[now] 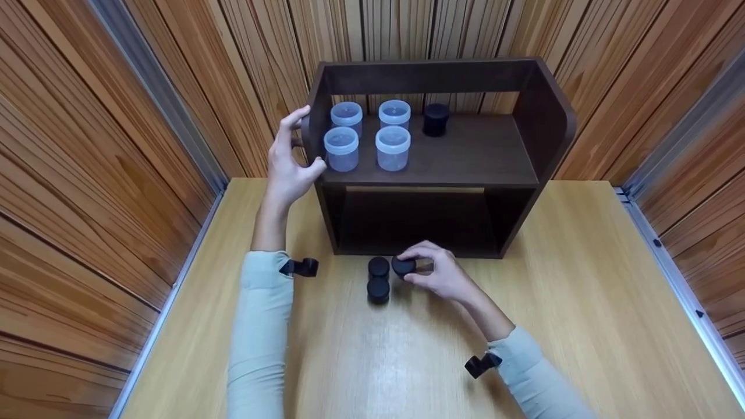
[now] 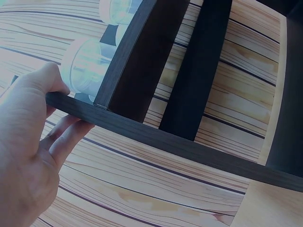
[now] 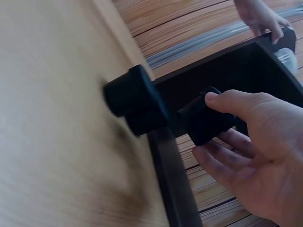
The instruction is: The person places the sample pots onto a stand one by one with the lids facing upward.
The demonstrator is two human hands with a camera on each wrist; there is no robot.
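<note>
From where I stand, the right grip (image 1: 440,276) pinches a black jar (image 1: 403,267), its round top facing up — just right of two black jars (image 1: 378,289) on the surface (image 1: 326,349). The shelf unit (image 1: 471,157) lies beyond, its deck higher. The left grip (image 1: 290,176) clasps its left side panel (image 2: 137,130) — well away from the jar pair.

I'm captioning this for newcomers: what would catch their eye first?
Most striking are the four translucent jars on the upper level of the dark shelf, left of a lone black cylinder. Below, the right hand holds another black cylinder, beside two more on the table. The left hand grips the shelf's left side.
</note>
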